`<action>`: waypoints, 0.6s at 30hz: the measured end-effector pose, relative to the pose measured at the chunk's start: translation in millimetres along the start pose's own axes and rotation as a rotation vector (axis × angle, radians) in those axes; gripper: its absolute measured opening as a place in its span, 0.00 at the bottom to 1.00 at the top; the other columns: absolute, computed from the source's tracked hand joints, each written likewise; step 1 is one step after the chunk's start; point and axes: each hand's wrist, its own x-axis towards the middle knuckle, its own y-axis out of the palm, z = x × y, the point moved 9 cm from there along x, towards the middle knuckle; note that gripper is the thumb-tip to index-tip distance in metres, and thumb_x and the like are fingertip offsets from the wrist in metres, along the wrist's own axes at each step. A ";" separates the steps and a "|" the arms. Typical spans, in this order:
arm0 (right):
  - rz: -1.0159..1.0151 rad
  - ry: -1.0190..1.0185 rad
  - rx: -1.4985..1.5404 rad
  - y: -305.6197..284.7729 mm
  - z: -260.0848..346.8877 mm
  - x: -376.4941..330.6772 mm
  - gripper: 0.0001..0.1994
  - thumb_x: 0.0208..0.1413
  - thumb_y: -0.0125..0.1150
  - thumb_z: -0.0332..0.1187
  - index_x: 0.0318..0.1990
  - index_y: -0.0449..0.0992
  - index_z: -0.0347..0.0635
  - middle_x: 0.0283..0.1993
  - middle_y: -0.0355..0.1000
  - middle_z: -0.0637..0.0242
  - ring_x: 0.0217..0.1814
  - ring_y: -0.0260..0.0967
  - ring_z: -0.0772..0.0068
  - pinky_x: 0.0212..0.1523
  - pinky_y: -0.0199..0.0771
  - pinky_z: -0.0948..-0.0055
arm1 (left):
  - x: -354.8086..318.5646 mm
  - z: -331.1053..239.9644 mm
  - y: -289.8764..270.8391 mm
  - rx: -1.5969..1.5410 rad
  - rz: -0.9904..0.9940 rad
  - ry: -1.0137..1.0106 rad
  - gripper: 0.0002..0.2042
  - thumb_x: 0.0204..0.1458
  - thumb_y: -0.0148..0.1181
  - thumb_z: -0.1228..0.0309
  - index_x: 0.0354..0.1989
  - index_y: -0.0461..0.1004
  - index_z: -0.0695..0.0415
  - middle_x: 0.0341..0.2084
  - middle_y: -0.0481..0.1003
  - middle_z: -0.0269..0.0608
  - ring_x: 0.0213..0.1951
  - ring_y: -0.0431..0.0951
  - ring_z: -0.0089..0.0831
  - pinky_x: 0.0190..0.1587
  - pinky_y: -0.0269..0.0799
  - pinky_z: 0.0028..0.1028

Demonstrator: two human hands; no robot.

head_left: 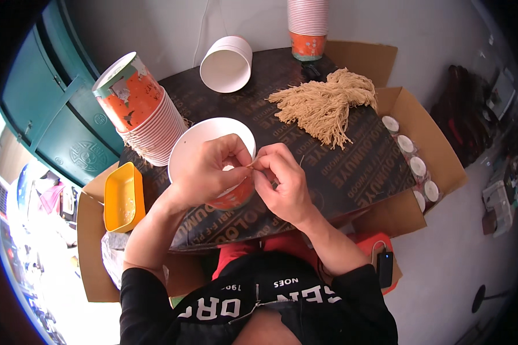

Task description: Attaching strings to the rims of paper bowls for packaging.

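Observation:
Both my hands meet over a paper bucket (181, 150), white inside and orange outside, near the front of the dark table. My left hand (210, 172) is closed, its thumb and forefinger pinched at a thin tan string. Tip to tip with it, my right hand (283, 187) pinches the same string, its fingers curled. The string is very fine, and most of it is hidden by the fingers. A wisp of it seems to stick out above my right hand. My hands cover part of the bucket's rim and side.
A bundle of tan strings (334, 103) lies at the table's right. Stacked paper buckets (147, 121) lean at left; another stack (308, 29) stands at back, near a tipped white bucket (227, 66). A yellow tray (124, 198) and a cardboard box (443, 164) with white-topped rolls flank the table.

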 end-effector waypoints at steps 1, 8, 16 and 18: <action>0.001 0.002 0.008 0.9 -0.2 0.4 0.07 0.49 0.60 0.15 0.35 0.73 0.34 0.41 0.69 0.64 0.30 0.66 0.77 0.29 0.67 0.79 | -0.5 2.5 0.4 0.002 -0.006 0.002 0.06 0.49 0.63 0.79 0.35 0.74 0.63 0.28 0.77 0.35 0.33 0.77 0.20 0.38 0.74 0.23; 0.017 -0.011 0.003 6.3 7.2 0.2 0.07 0.49 0.60 0.15 0.35 0.73 0.33 0.41 0.70 0.63 0.29 0.66 0.77 0.28 0.67 0.78 | -11.0 -20.7 -4.0 0.273 -0.234 0.231 0.07 0.48 0.60 0.82 0.37 0.74 0.63 0.28 0.76 0.42 0.31 0.80 0.30 0.36 0.76 0.27; 0.014 -0.070 -0.123 0.4 8.4 1.5 0.09 0.53 0.58 0.15 0.42 0.76 0.30 0.43 0.69 0.57 0.37 0.74 0.62 0.35 0.75 0.70 | -20.9 -24.8 -3.6 0.499 -0.272 0.274 0.06 0.48 0.63 0.82 0.34 0.74 0.62 0.28 0.77 0.45 0.30 0.82 0.37 0.32 0.77 0.30; 0.005 -0.078 -0.121 -3.3 9.3 3.6 0.10 0.55 0.57 0.16 0.44 0.76 0.30 0.43 0.69 0.57 0.38 0.74 0.63 0.36 0.75 0.71 | -18.3 -25.1 -1.2 0.469 -0.263 0.263 0.06 0.48 0.63 0.82 0.34 0.74 0.62 0.28 0.78 0.45 0.31 0.82 0.37 0.33 0.78 0.30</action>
